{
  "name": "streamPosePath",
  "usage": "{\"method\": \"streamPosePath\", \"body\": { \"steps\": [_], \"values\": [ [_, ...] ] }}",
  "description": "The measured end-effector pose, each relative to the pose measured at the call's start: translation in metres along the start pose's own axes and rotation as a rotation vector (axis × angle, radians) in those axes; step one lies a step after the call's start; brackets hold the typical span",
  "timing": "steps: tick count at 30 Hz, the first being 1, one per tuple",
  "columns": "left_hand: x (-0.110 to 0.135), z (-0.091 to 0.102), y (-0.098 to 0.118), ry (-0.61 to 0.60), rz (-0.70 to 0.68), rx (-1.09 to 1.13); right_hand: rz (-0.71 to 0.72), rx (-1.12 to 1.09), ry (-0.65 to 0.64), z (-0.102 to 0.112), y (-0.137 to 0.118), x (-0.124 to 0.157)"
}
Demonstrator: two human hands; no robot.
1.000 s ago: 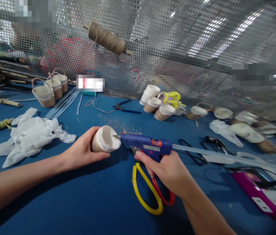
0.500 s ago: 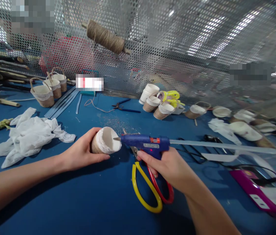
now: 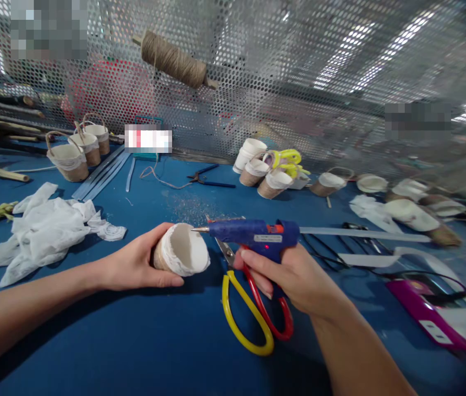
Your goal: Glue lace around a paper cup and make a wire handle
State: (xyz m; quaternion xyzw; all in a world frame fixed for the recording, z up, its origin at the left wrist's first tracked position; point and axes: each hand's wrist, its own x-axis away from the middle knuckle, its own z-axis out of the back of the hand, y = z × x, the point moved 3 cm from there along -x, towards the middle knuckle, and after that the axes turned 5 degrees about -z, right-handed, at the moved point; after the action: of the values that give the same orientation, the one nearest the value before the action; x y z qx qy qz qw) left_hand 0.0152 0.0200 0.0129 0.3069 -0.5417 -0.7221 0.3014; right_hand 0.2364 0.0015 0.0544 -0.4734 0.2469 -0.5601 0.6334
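My left hand (image 3: pixel 144 259) is wrapped round a small paper cup (image 3: pixel 189 253) with twine on its outside and white lace at the rim; the cup is tilted, its mouth facing right. In my right hand (image 3: pixel 280 269) is a blue hot glue gun (image 3: pixel 249 232), a long clear glue stick (image 3: pixel 365 235) poking out of its back. The gun's metal nozzle is at the cup's upper rim; whether it touches I cannot tell. Below the gun, scissors (image 3: pixel 233 308) with one yellow and one red handle lie on the blue table, partly hidden by my right hand.
White lace fabric (image 3: pixel 51 231) lies at left, with handled cups (image 3: pixel 71 162) and glue sticks (image 3: pixel 107 173) behind. Pliers (image 3: pixel 206 177), more cups (image 3: pixel 274 184) and a purple power strip (image 3: pixel 420 316) lie farther off. A twine spool (image 3: pixel 174 59) hangs on the perforated screen.
My left hand has turned the cup so more of its mouth faces me. The glue gun has shifted slightly right and up, its nozzle now higher on the rim.
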Motion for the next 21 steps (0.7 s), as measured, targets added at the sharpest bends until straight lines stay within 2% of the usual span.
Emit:
{"method": "streamPosePath", "body": {
  "steps": [5,9,21],
  "values": [
    [0.0018,-0.0009,0.0056,-0.077,0.057,0.234,-0.085,-0.251,-0.152,-0.0026,0.0067,-0.0019],
    [0.0029,-0.0011,0.0061,-0.087,0.094,0.32,-0.125,-0.314,-0.164,-0.0047,0.0094,-0.004],
    [0.0024,-0.0006,0.0065,-0.073,0.079,0.28,-0.208,-0.401,-0.213,-0.0071,0.01,-0.0034]
  ]
}}
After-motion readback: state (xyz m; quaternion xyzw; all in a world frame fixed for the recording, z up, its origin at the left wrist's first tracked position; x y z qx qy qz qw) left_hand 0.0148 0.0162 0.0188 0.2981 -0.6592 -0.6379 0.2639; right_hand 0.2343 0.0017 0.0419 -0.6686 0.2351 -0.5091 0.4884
